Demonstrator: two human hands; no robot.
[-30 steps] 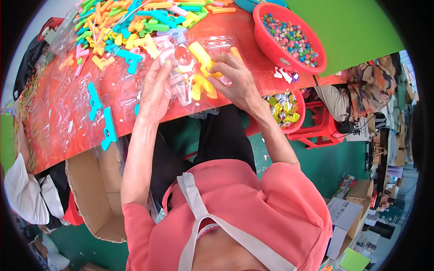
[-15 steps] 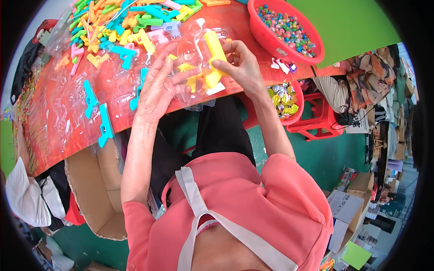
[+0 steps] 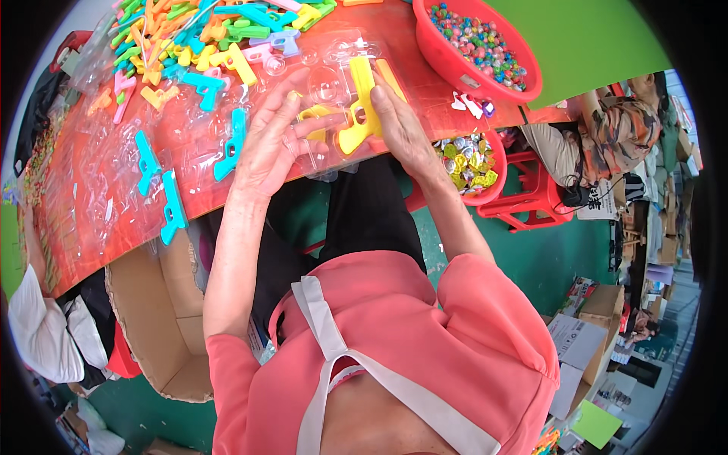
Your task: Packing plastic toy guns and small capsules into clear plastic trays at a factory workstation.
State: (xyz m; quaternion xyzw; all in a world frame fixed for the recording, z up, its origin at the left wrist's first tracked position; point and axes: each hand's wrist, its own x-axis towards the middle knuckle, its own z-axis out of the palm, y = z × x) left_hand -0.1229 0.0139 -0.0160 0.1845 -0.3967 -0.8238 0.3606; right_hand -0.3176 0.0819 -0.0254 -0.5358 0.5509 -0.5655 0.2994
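Observation:
My right hand point(image 3: 407, 138) is closed on a yellow toy pistol point(image 3: 363, 95), its trigger ring and handle showing side-on. The thumb lies along the toy, and the other fingers are mostly hidden. A strip of yellow-orange plastic point(image 3: 392, 80) shows beside those fingers. My left hand point(image 3: 264, 148) is at the left side of a clear plastic blister tray point(image 3: 324, 85), fingers partly bent around it. Through or beside the tray a second yellow piece point(image 3: 315, 127) shows under the left fingers. A tiny yellow bit is at one left fingertip; whether it is pinched is unclear.
Blue toy pistols point(image 3: 174, 208) lie left on the red table point(image 3: 114, 246), among clear blisters. A heap of colourful toy pistols point(image 3: 197, 38) lies behind. Right are a red basin of small wrapped balls point(image 3: 485, 53) and a lower tub of shiny wrapped pieces point(image 3: 474, 163). An open carton point(image 3: 155, 311) stands below.
The yellow toy pistol has turned so its trigger ring and handle now show. My right fingers have shifted from curled at its top to lying along its side. My left hand has barely moved.

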